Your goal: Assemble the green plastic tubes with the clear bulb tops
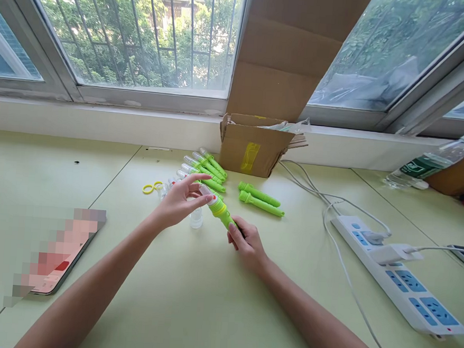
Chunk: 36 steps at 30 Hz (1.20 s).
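A bright green ribbed plastic tube [222,213] slants above the table, with a yellow ring near its upper end. My right hand [248,242] is wrapped around its lower end. At the top sits a clear plastic cap [205,190] with something red inside. My left hand [181,199] has its thumb and fingers on that cap, the index finger raised over it. Beyond the left hand lie several green tubes with clear caps [212,163]. Two uncapped green tubes [261,203] rest farther right. A loose clear cap [196,218] stands below the left hand.
Yellow rings [148,189] lie left of the capped tubes. An open cardboard box [237,148] stands against the window wall. On the right are a power strip [392,270] with cables and a plastic bottle [427,164]. A phone [65,258] lies at left.
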Each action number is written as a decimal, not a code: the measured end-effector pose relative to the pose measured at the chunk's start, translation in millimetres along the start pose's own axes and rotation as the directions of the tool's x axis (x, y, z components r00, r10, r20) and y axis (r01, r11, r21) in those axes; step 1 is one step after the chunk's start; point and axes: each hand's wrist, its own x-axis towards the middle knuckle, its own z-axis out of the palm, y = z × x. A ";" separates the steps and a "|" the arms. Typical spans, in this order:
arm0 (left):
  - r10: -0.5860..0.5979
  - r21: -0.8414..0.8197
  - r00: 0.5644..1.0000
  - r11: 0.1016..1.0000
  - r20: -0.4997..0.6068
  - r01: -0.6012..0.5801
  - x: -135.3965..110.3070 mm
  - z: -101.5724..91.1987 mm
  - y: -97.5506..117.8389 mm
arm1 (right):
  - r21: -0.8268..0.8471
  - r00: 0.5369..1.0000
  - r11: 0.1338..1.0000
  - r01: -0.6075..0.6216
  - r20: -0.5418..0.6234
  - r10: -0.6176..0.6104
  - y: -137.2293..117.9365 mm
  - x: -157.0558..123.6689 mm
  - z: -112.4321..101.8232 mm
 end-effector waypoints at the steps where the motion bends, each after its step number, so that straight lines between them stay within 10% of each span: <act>1: -0.008 -0.008 1.000 1.000 0.023 0.008 -0.2 -1.3 1.1 | 0.003 1.000 1.000 0.002 0.002 -0.002 0.2 0.2 -0.1; 14: -0.054 0.667 0.969 0.735 0.242 -0.126 -1.3 -32.2 -14.6 | 0.127 0.995 0.992 -0.010 -0.100 0.023 1.6 1.6 0.2; 21: 0.122 0.373 0.956 0.928 -0.266 -0.015 6.6 -57.5 -10.9 | 0.072 0.995 0.997 -0.001 -0.096 0.008 2.9 2.5 -0.4; 25: 0.081 0.136 0.933 0.990 -0.350 -0.035 8.9 -57.2 -9.6 | 0.028 0.996 0.999 -0.017 -0.082 0.019 1.3 2.9 -0.5; 36: -0.076 0.380 0.997 0.923 0.019 0.063 -0.8 -24.6 -5.0 | -0.227 0.984 0.965 0.130 -0.089 -0.154 0.2 2.9 4.7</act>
